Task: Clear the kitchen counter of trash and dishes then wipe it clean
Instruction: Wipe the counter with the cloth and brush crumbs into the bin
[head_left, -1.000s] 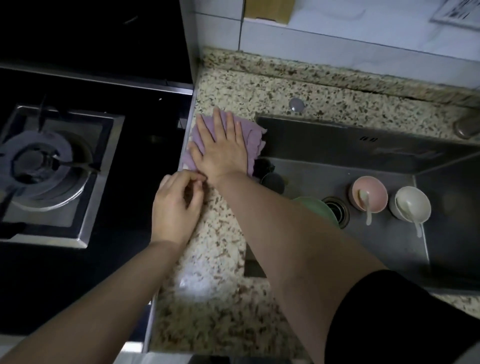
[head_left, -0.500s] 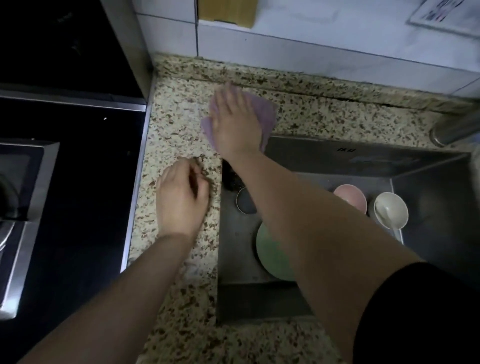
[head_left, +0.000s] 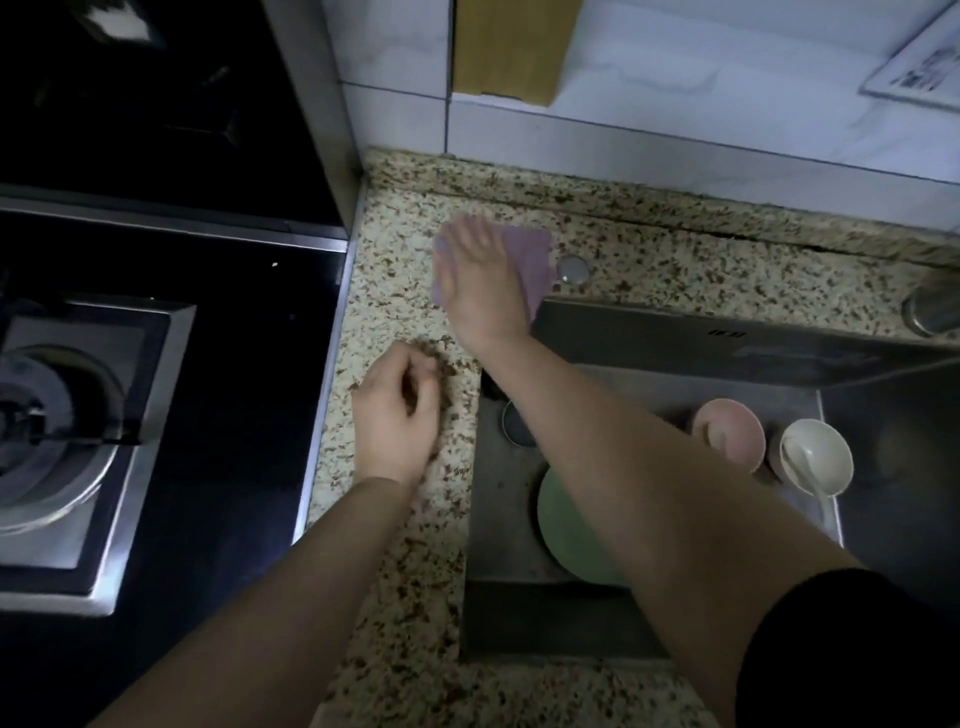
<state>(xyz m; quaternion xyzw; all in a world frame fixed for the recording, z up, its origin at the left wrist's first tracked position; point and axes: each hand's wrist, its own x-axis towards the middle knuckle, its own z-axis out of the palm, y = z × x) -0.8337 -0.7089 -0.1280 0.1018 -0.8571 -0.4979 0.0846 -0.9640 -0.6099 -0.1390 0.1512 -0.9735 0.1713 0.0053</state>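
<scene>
My right hand (head_left: 480, 280) lies flat, fingers spread, on a purple cloth (head_left: 532, 260) pressed against the speckled stone counter (head_left: 395, 571), just behind the sink's far left corner. My left hand (head_left: 397, 410) rests on the counter nearer me, fingers curled loosely with nothing seen in them. In the steel sink (head_left: 779, 332) sit a green plate (head_left: 566, 530), a pink bowl (head_left: 730, 434), a white bowl (head_left: 815, 460) with a spoon, and a dark round dish (head_left: 517, 426) partly hidden by my right forearm.
A black gas hob with a steel burner (head_left: 57, 436) lies to the left of the counter strip. A tiled wall (head_left: 675, 78) closes the back. A small round metal cap (head_left: 573, 267) sits beside the cloth, and a tap base (head_left: 932, 309) stands at the right edge.
My right hand has slid the purple cloth away from me and to the right, from beside the hob to the back of the counter. My left hand has stayed resting on the counter.
</scene>
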